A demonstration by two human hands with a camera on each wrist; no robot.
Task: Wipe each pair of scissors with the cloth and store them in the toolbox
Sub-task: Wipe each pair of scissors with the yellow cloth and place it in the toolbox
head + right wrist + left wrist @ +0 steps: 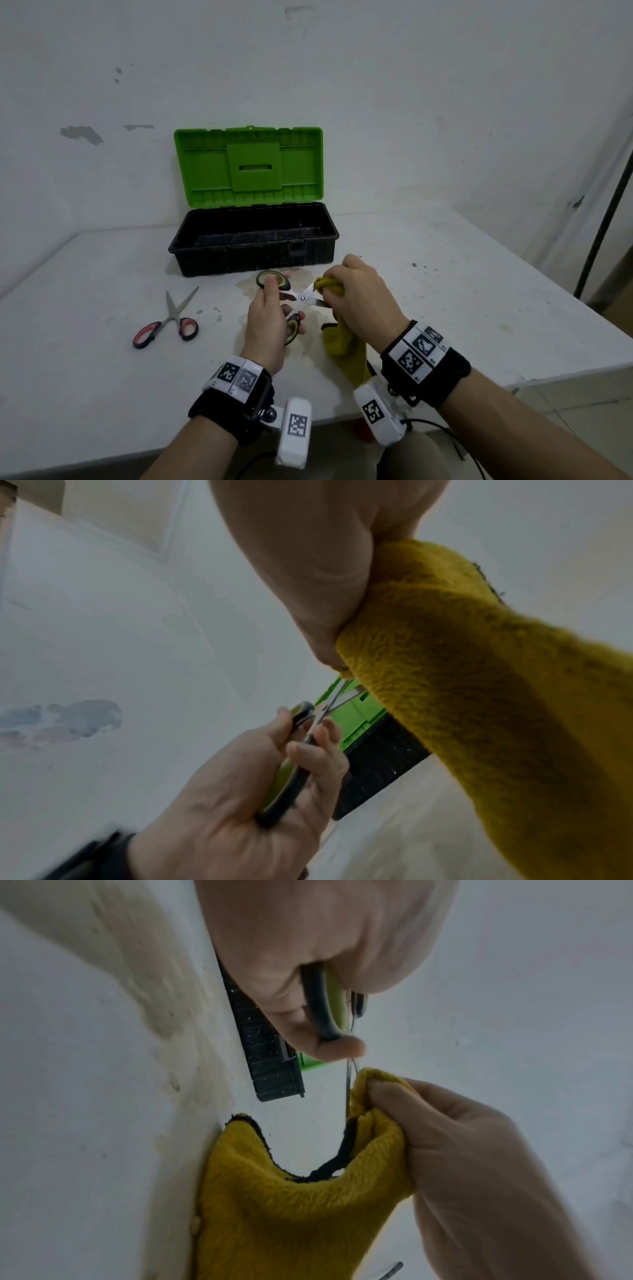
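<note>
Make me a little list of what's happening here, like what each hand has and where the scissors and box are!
left hand: holds the green-handled scissors, blades open
right hand: grips the yellow cloth, bunched on the blades
red-handled scissors: lying on the white table, to the person's left, untouched
toolbox: black, at the back of the table, green lid up
inside the toolbox: no scissors visible
step now: wiping the green-handled pair
</note>
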